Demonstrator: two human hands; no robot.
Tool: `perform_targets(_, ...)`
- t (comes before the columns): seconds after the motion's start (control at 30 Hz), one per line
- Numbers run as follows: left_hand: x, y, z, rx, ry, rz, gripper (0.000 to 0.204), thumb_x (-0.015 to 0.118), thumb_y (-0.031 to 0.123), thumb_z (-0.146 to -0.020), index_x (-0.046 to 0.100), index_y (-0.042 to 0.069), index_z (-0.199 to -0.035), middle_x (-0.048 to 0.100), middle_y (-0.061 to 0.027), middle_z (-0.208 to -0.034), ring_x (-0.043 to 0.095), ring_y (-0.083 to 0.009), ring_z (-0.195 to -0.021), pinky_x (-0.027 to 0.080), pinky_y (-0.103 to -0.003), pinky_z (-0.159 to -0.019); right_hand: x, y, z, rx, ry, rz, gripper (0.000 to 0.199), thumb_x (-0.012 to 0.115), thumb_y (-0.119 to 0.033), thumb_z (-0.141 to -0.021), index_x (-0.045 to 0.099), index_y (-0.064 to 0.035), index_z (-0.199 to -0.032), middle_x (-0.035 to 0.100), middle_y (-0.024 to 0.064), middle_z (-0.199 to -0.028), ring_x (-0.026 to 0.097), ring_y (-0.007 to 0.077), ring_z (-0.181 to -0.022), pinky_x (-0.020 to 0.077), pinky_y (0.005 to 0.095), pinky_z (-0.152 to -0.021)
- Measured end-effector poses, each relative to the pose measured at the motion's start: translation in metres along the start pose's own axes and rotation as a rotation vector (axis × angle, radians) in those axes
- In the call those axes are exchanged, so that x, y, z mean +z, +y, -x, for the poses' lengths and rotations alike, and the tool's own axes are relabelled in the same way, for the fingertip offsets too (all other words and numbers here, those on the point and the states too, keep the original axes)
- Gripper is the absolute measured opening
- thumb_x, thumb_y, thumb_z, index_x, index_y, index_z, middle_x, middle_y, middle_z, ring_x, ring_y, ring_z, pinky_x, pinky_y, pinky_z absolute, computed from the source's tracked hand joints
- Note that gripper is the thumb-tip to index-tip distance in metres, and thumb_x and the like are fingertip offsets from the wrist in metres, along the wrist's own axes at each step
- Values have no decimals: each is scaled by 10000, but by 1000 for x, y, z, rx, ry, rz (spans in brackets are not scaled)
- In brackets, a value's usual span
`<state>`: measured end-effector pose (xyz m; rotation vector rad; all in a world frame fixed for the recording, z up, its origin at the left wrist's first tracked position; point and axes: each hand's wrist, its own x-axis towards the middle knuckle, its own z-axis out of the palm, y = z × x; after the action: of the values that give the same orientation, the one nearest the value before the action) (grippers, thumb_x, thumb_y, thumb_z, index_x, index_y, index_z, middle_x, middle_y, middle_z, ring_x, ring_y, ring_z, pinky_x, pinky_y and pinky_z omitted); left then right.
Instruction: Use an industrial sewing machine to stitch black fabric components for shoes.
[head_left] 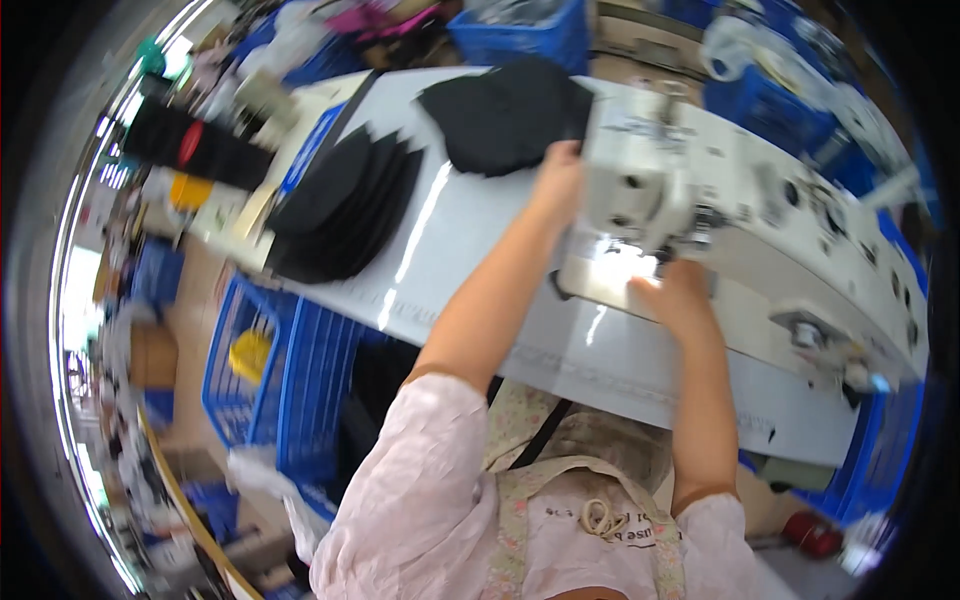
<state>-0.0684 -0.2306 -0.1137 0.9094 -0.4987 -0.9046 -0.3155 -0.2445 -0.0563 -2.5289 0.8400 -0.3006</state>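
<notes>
My left hand (561,182) reaches to the right edge of a pile of black fabric pieces (515,115), beside the head of a white sewing machine (640,170). Its fingers look closed on the edge of a piece, partly hidden by the machine. My right hand (682,298) rests on the machine bed by the brightly lit needle area (625,265). The right thumb stands apart from the fingers, and I see nothing held there. Further left on the table lies a fanned stack of curved black fabric pieces (345,205).
The pale table (455,270) carries the machine. Blue plastic baskets (285,375) stand below its left edge, one with a yellow thing inside. More blue crates (525,38) are behind the table. A dark cylinder with a red mark (190,145) lies at the far left.
</notes>
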Motion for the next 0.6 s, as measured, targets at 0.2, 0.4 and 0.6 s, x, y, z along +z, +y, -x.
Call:
perform_targets(0.2,27,9,18,-266,-72,-303,334,594,18,-743,564,-41,-1070,632,-143,-859,604,-224,-693,479,-325,-607,13,13,-3,46,70,210,440,658,-371,-723,613,66,-690,614,216,-713,589,394,-750,450,437,-765)
perform_targets(0.4,-20,9,14,369,-302,-1216,272,660,227,-698,678,40,-894,668,-166,-831,649,-241,-733,487,-341,-671,24,15,-15,-26,84,58,536,630,-466,-733,620,57,-851,621,243,-807,601,389,-778,477,433,-725)
perform_targets(0.6,13,14,30,611,-187,-1508,352,612,261,-742,621,67,-1035,629,-159,-1019,593,-291,-962,466,-339,-772,3,15,-14,26,-17,153,547,536,-488,-799,619,47,-722,610,236,-740,603,373,-746,478,427,-710)
